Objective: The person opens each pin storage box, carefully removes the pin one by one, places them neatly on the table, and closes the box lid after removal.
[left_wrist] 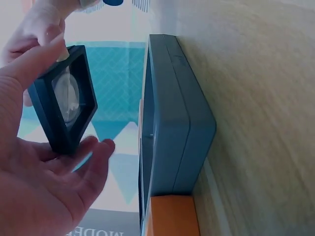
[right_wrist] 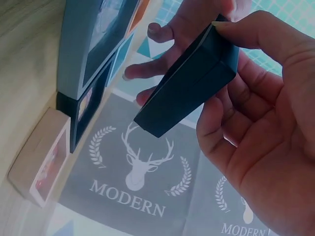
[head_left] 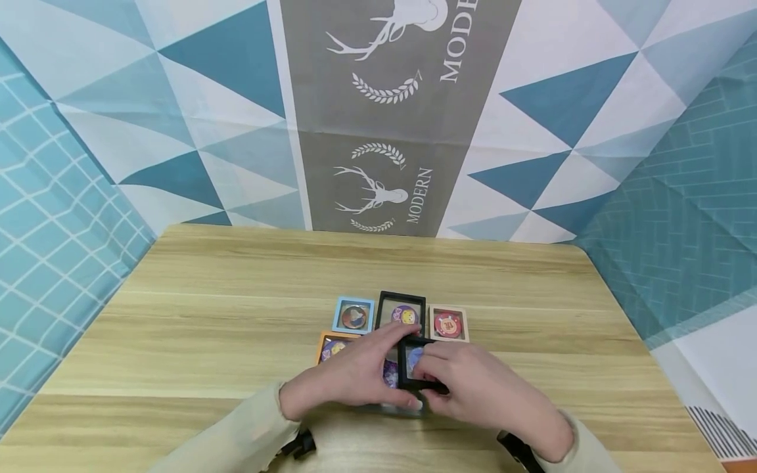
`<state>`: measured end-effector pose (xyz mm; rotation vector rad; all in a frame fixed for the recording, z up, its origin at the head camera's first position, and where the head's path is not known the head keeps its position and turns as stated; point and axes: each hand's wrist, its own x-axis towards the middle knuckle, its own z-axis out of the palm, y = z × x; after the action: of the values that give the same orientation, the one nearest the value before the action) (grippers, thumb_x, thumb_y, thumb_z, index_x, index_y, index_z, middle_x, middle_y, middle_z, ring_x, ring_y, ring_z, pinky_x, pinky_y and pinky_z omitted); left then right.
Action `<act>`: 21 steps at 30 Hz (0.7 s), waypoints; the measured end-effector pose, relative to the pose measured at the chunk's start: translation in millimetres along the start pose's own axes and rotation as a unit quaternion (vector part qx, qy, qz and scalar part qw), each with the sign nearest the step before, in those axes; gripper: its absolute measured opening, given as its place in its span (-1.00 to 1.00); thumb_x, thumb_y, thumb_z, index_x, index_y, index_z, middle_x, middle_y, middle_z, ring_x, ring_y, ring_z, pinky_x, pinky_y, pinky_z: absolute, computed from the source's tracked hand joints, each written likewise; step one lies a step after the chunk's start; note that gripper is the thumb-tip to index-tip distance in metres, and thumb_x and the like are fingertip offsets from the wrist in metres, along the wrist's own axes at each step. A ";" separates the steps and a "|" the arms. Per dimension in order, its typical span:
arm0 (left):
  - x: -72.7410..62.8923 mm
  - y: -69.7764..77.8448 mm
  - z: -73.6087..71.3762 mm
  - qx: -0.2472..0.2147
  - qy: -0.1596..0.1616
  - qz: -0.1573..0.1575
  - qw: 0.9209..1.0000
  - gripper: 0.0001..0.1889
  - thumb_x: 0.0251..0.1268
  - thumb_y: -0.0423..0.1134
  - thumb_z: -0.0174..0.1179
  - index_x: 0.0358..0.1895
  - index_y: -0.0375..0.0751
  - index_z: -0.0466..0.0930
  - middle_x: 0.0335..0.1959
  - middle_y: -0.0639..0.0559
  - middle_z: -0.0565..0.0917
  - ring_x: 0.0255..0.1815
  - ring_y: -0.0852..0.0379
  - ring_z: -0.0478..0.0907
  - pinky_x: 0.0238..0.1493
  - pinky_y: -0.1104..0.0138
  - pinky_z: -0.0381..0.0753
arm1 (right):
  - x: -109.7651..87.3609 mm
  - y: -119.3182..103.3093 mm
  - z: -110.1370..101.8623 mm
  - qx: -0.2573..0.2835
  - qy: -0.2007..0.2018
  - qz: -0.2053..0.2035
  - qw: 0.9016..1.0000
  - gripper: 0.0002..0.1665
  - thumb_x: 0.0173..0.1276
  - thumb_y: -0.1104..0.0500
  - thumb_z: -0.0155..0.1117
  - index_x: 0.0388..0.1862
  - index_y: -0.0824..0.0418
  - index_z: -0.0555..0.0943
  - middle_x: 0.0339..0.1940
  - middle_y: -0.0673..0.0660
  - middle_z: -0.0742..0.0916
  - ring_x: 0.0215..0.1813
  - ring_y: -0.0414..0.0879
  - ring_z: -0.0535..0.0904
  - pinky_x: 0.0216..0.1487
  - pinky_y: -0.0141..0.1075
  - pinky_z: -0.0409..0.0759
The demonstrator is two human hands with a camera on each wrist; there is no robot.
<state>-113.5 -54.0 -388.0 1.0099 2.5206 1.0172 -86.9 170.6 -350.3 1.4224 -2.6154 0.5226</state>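
Observation:
A small black display frame (head_left: pixel 404 364) with a clear film and a round bluish piece in it is held up over the other frames. My left hand (head_left: pixel 361 371) holds its left side, thumb at the near corner and fingers at the far end. From the right, my right hand (head_left: pixel 473 384) grips the same frame, its thumb pressed on a corner in the right wrist view and its other fingers curled. Beneath the hands lies a larger grey frame (left_wrist: pixel 172 113), partly hidden in the head view, with a purple item showing in it.
Around the grey frame lie a light blue frame (head_left: pixel 336 322), another black frame (head_left: pixel 383 303), a beige frame (head_left: pixel 464 328) and an orange frame (head_left: pixel 321 345), showing round badges inside. All lie on a wooden table (head_left: pixel 207 341) before a patterned cloth backdrop (head_left: pixel 378 98).

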 end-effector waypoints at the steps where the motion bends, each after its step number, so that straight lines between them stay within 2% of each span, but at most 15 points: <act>1: 0.0 -0.6 0.1 -0.009 0.003 0.000 1.000 0.03 0.01 0.34 0.41 0.53 0.03 0.16 0.49 0.07 0.29 0.47 0.03 0.23 0.37 0.02 0.33 | 1.0 -0.1 0.6 -0.003 0.001 0.000 1.000 -0.77 0.07 0.19 0.50 -0.36 -0.02 0.60 -0.35 -0.21 0.57 -0.33 -0.39 0.44 -0.29 -0.49 0.52; 3: 0.5 -1.9 0.6 -0.024 0.014 0.004 1.000 -0.04 0.05 0.27 0.42 0.50 0.02 0.22 0.45 0.07 0.34 0.42 0.05 0.28 0.35 0.05 0.36 | 2.1 -0.3 1.1 -0.006 0.001 0.003 1.000 -0.78 0.08 0.19 0.50 -0.36 -0.01 0.61 -0.35 -0.21 0.57 -0.34 -0.38 0.45 -0.30 -0.47 0.53; 6: 1.0 -3.5 0.8 -0.051 0.032 0.009 0.998 -0.11 0.05 0.18 0.47 0.45 0.02 0.30 0.36 0.10 0.42 0.22 0.12 0.44 0.19 0.18 0.48 | 2.5 0.4 2.2 -0.013 0.012 0.000 1.000 -0.80 0.11 0.20 0.49 -0.34 0.01 0.63 -0.35 -0.19 0.56 -0.33 -0.36 0.45 -0.30 -0.48 0.53; 10: 1.2 -5.4 -1.2 -0.097 0.045 -0.011 0.994 -0.14 0.01 0.11 0.52 0.41 -0.03 0.36 0.23 0.12 0.51 -0.07 0.21 0.54 -0.05 0.31 0.58 | 3.3 2.1 4.1 -0.048 0.040 -0.039 0.997 -0.80 0.11 0.23 0.46 -0.26 0.06 0.69 -0.33 -0.15 0.58 -0.32 -0.29 0.48 -0.27 -0.44 0.55; 14: 0.9 -6.8 -5.1 -0.136 0.047 -0.031 0.989 -0.13 0.00 0.06 0.54 0.41 -0.08 0.37 0.18 0.08 0.52 -0.24 0.28 0.61 -0.14 0.30 0.66 | 5.1 2.3 6.3 -0.097 0.074 -0.079 0.989 -0.72 0.04 0.26 0.43 -0.20 0.13 0.73 -0.32 -0.08 0.61 -0.32 -0.21 0.52 -0.24 -0.38 0.59; 21: 2.3 -6.3 -7.3 -0.156 0.041 -0.022 0.987 -0.14 0.03 -0.06 0.54 0.42 -0.18 0.36 0.24 -0.01 0.50 -0.23 0.33 0.65 -0.11 0.32 0.67 | 5.5 -2.9 8.0 -0.163 0.103 -0.090 0.977 -0.65 -0.05 0.28 0.40 -0.19 0.19 0.72 -0.31 -0.02 0.65 -0.32 -0.15 0.57 -0.23 -0.30 0.64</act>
<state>-121.7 -59.5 -386.9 0.8323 2.3327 1.4092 -87.0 162.0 -355.7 1.3949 -2.2545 0.1939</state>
